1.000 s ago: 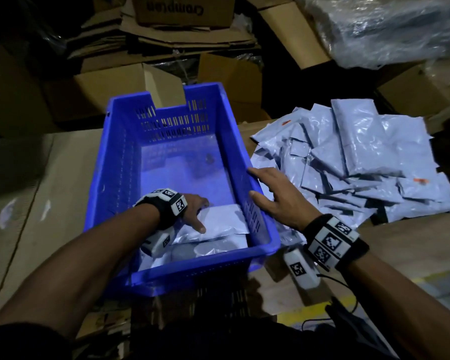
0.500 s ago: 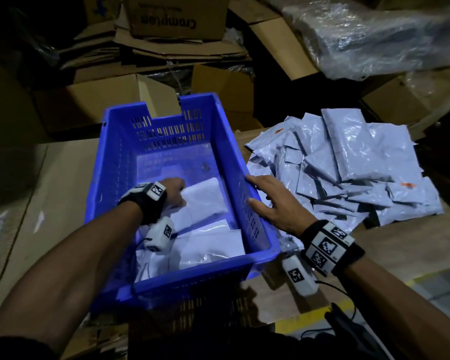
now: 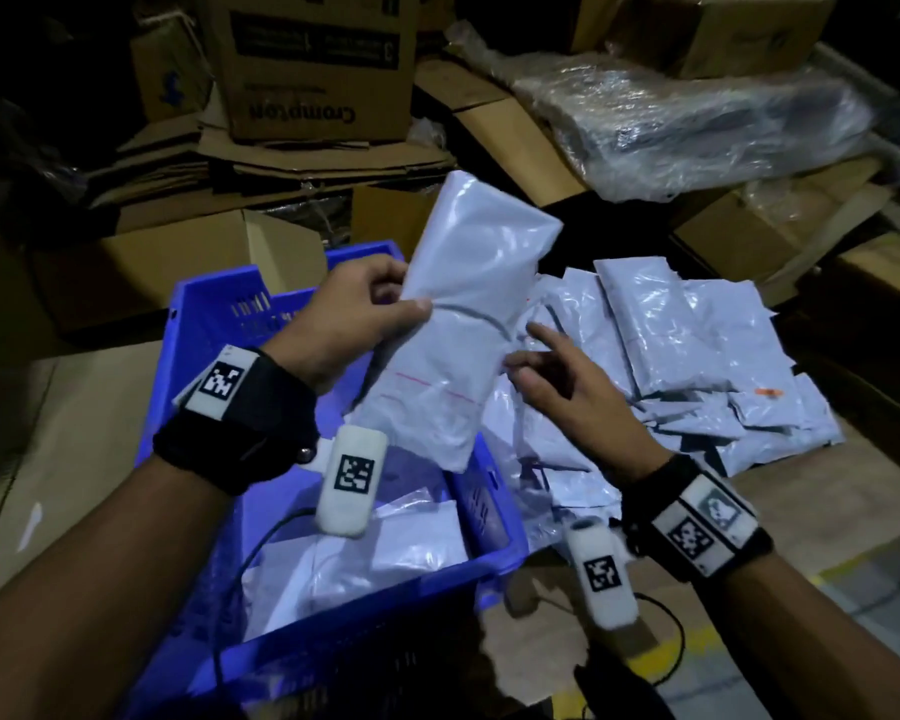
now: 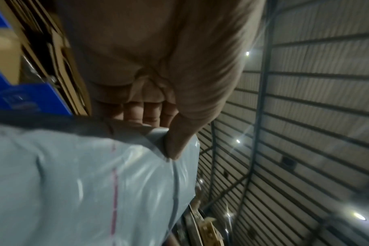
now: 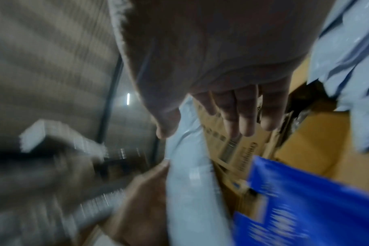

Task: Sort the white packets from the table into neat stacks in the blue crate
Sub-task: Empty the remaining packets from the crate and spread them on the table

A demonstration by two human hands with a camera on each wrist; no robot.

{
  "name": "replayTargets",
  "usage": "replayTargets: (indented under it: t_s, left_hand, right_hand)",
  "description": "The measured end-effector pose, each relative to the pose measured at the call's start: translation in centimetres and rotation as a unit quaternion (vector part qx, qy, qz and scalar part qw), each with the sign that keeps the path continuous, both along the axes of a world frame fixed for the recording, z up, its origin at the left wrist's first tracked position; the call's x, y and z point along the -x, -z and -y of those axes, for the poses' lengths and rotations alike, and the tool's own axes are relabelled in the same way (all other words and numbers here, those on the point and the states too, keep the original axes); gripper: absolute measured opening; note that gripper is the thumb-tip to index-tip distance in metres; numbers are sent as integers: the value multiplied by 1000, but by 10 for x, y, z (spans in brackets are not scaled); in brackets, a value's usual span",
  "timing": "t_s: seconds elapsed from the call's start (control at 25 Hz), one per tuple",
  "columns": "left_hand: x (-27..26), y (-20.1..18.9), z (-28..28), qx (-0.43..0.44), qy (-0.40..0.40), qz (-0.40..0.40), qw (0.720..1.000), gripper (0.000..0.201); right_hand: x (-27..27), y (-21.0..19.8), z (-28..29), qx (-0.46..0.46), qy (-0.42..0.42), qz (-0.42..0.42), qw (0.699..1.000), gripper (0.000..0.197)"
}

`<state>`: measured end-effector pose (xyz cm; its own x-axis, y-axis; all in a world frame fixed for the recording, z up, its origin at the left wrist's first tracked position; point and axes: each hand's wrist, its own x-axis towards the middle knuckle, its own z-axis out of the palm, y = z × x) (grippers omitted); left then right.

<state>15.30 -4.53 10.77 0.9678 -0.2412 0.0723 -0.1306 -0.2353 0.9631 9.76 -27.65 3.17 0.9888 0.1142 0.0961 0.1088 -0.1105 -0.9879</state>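
My left hand [image 3: 380,309] grips a large white packet [image 3: 458,314] by its middle and holds it upright above the far right corner of the blue crate [image 3: 494,558]. In the left wrist view the thumb [image 4: 177,141] presses on the packet [image 4: 78,183]. My right hand [image 3: 546,371] hovers just right of the packet with fingers spread and holds nothing. The right wrist view shows its straight fingers [image 5: 242,114] beside the packet [image 5: 190,183]. Several white packets [image 3: 396,548] lie in the crate. A heap of white packets [image 3: 697,366] covers the table to the right.
Cardboard boxes [image 3: 313,65] and flattened cartons [image 3: 261,163] are piled behind the crate. A plastic-wrapped bundle [image 3: 697,127] lies at the back right. The brown table top [image 3: 74,407] stretches left of the crate. A yellow floor line [image 3: 697,646] runs near the front edge.
My left hand left the crate's inside and now holds a packet raised over the crate. My right hand came off the crate rim and hangs beside the packet. The head view shifted closer.
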Motion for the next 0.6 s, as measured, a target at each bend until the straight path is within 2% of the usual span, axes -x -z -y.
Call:
replayTargets:
  t_s: [0.12, 0.28, 0.4, 0.52, 0.56, 0.6]
  left_hand:
    - [5, -3, 41, 10, 70, 1, 997, 17]
    - [7, 7, 73, -13, 132, -9, 991, 26]
    - [1, 22, 61, -87, 113, 7, 990, 8]
    - [-16, 54, 20, -227, 87, 61, 968, 12]
    - [-21, 69, 6, -295, 110, 54, 948, 12]
    - [-24, 85, -5, -371, 153, 33, 915, 12]
  right_hand:
    - [8, -14, 7, -122, 45, 13, 991, 49]
    - [27, -10, 19, -189, 167, -1, 968, 42]
    - [44, -5, 45, -212, 272, 28, 938, 31]
    - [70, 9, 85, -264, 416, 61, 868, 28]
    - [80, 17, 96, -284, 465, 61, 836, 30]
    - [88, 29, 106, -298, 505, 54, 809, 31]
